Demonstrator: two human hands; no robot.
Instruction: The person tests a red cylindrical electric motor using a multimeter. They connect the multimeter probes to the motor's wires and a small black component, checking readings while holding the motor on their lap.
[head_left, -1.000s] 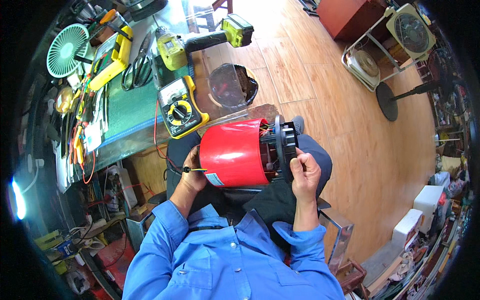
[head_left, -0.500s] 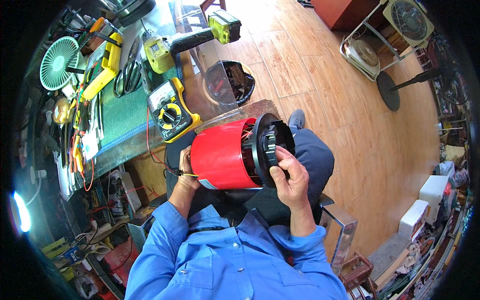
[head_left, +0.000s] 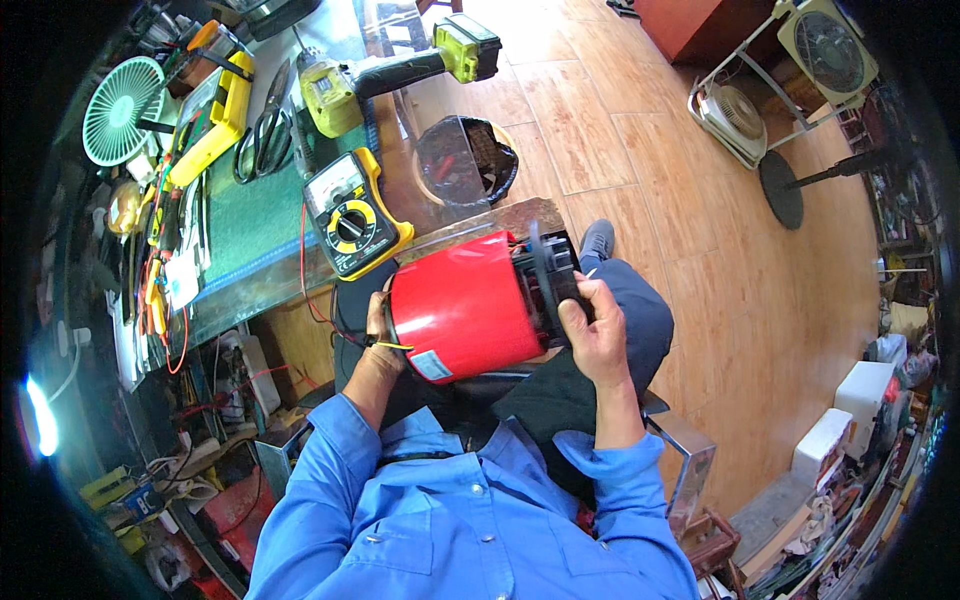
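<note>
As it's held sideways, the red cylinder (head_left: 460, 312) points its black cap (head_left: 546, 280) right!
Long axis left-to-right; left hand (head_left: 382, 362) clasps one end, right fingers (head_left: 599, 292) grip the cap.

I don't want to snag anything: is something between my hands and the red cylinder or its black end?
Nothing visible: your left hand holds the red cylinder, with thin wires close by; your right hand grips the black end piece.
</note>
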